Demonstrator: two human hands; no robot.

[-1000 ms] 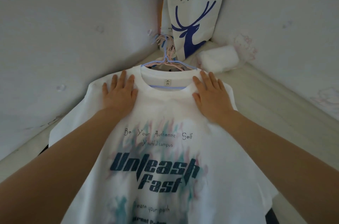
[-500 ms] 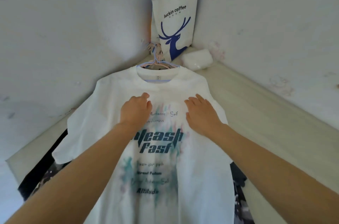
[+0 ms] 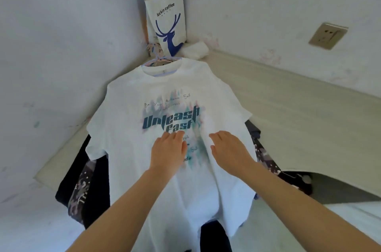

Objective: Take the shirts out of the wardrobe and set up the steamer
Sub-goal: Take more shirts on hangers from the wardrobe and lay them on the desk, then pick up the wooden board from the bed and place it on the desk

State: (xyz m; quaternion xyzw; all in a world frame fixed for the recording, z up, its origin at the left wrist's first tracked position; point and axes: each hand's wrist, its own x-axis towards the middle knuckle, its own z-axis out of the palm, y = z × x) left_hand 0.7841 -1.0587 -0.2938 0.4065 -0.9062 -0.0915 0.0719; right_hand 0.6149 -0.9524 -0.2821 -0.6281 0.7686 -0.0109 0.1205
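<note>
A white T-shirt [image 3: 127, 123] with a teal "Unleash Fast" print lies flat on a pale desk [image 3: 288, 111], still on its hanger [image 3: 159, 59], whose hook points to the corner. Under it lie dark patterned garments [image 3: 82, 185], showing at both sides. My left hand [image 3: 169, 150] rests palm down on the lower part of the print, fingers straight. To its right my right hand [image 3: 228, 150] rests flat on the shirt, fingers straight. No steamer is in view.
A white paper bag with a blue deer logo [image 3: 167, 16] leans in the wall corner. A white wrapped packet [image 3: 194, 50] lies beside it. A wall socket [image 3: 327, 35] sits on the right wall. The desk's curved front edge [image 3: 329, 173] is at right.
Both hands have slid down the shirt from the collar and shoulders to the lower print, smoothing it. The view has pulled back and shows more of the desk and the socket.
</note>
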